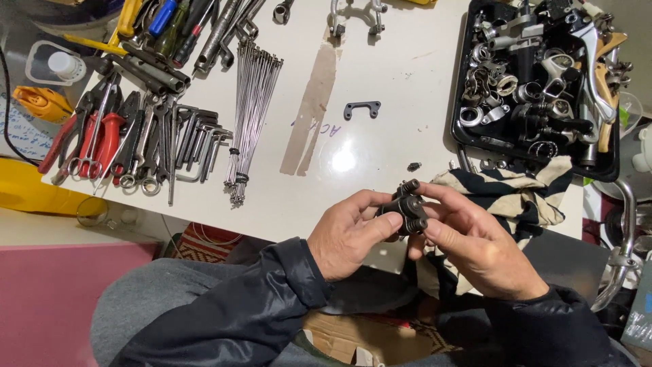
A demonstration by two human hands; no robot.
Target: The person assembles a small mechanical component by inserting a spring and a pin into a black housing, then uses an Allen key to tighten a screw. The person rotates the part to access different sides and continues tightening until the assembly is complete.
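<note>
Black threaded metal part [407,207] pinched between left hand [350,234] and right hand [468,245], both clamped on it, above table [380,102] edge.

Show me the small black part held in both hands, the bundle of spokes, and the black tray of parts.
small black part [406,207], head view, its ribbed middle.
bundle of spokes [252,102], head view, mid-length of the rods.
black tray [457,102], head view, its left rim.

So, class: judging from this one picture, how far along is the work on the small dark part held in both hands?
Done: tools are laid out, including the hex keys and pliers, and a black tray holds many removed metal parts. In hand: the left hand and right hand together grip a dark threaded metal part. Left: a small bracket and a tiny screw lie loose on the table.
</note>
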